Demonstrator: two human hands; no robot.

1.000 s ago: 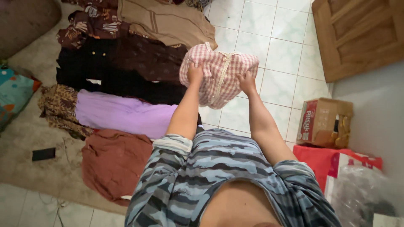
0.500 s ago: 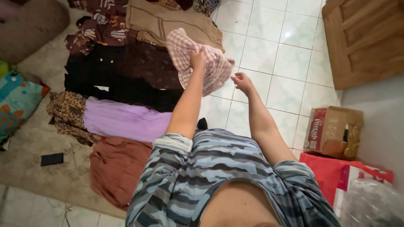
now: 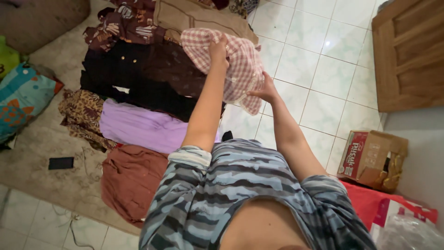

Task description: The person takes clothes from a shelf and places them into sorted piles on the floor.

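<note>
Clearly the checked shirt (image 3: 236,62) is the thing in hand, a pink-and-white garment bunched in the air above the row of clothes on the floor. My left hand (image 3: 218,50) has its grip closed on the upper fold, fingers buried in the cloth, while my right hand (image 3: 264,90) is half open, fingertips touching the lower edge where the fabric droops toward the tiles (image 3: 319,60). I judge it light and limp: it sags wherever nothing supports it, so it will slide and unfold unless pinched at a seam, the collar or the shoulders, not mid-panel. No risk of breaking, only of it slumping out of shape. Below it lie a dark brown garment (image 3: 175,69), a black one (image 3: 115,69), a lilac one (image 3: 138,127), a rust-coloured one (image 3: 132,178) and a tan one (image 3: 199,16). A cardboard box (image 3: 372,157) stands well apart at my right, a phone (image 3: 61,163) on the mat at my left. Compared with half a second ago, the right hand, then clear of the cloth, now meets its hem, and the bundle hangs more gathered between both hands.
</note>
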